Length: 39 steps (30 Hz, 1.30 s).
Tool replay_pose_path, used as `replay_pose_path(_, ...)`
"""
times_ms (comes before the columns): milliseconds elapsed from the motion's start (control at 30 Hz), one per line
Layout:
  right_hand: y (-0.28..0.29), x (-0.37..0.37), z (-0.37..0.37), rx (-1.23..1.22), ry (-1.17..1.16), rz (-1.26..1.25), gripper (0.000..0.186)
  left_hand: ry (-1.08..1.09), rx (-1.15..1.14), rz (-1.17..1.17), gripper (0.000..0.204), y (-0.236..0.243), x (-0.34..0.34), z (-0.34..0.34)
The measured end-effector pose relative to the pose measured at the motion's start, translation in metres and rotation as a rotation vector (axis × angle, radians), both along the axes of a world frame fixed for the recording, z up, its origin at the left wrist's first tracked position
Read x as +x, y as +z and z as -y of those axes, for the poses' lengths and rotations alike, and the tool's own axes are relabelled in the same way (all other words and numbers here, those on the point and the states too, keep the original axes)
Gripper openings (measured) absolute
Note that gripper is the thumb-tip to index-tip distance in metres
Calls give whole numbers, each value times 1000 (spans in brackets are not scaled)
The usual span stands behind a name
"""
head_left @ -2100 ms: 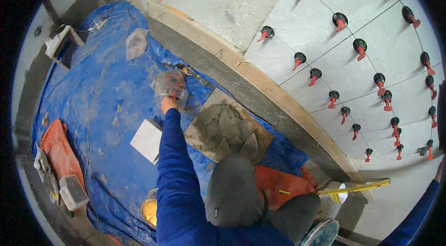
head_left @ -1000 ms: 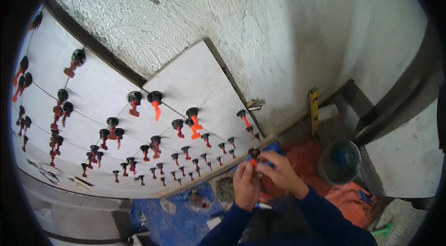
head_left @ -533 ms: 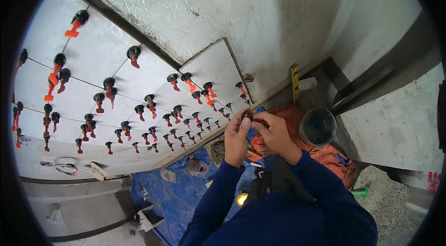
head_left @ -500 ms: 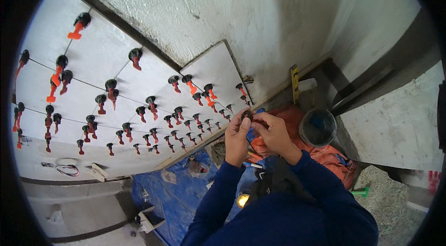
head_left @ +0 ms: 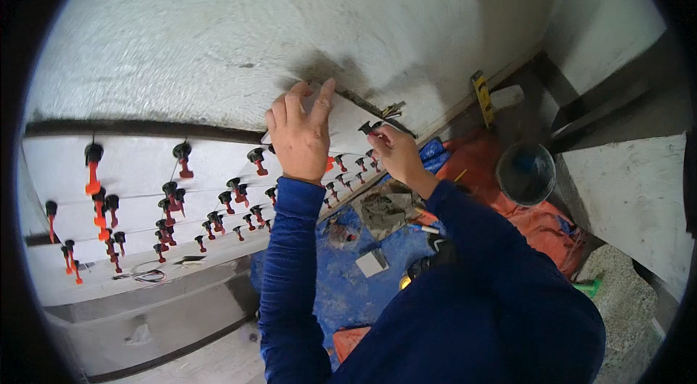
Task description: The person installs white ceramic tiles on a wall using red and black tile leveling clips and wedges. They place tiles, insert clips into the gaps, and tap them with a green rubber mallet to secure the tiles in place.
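Observation:
White tiles [head_left: 138, 155] cover the lower wall, and many black-and-red tile levelers [head_left: 93, 166] stick out along their joints. My left hand [head_left: 299, 139] lies over the upper edge of the tile [head_left: 347, 125] nearest the corner, its fingers spread and their tips at the rough wall above. It hides part of that tile and some levelers. Between the thumb and fingers of my right hand [head_left: 398, 155] is a black tile leveler [head_left: 368, 128], held just in front of the same tile's right part. Its lower portion is covered by my fingers.
A blue tarp [head_left: 341, 297] and a crumpled orange-red sheet [head_left: 472, 166] lie on the floor. A dark bucket [head_left: 526, 173] stands on the right, near a yellow spirit level [head_left: 482, 99] leaning at the wall. Loose wires [head_left: 149, 276] come from the wall at lower left.
My hands have parted. The left has gone up and left onto the tile's upper edge; the right has brought the leveler up toward the tile. The view has shifted and turned.

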State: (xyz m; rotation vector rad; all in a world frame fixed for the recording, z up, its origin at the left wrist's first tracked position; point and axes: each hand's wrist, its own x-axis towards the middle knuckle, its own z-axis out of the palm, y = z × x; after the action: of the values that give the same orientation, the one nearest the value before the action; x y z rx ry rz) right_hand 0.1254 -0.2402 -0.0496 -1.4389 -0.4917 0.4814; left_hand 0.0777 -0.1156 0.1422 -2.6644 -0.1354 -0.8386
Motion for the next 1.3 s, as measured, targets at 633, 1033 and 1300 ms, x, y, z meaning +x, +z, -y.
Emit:
replay_pose_path(633,-7,13,-26,115,7,24,18,106,155,-134,48,4,9,-22)
replay_pose_path(1033,9,6,-33,102,55,-189,21,123,138,-114,42,2,8,-19)
replay_pose_path(1300,20,17,-42,180,92,-479,23,121,111,-116,45,3,9,-17)
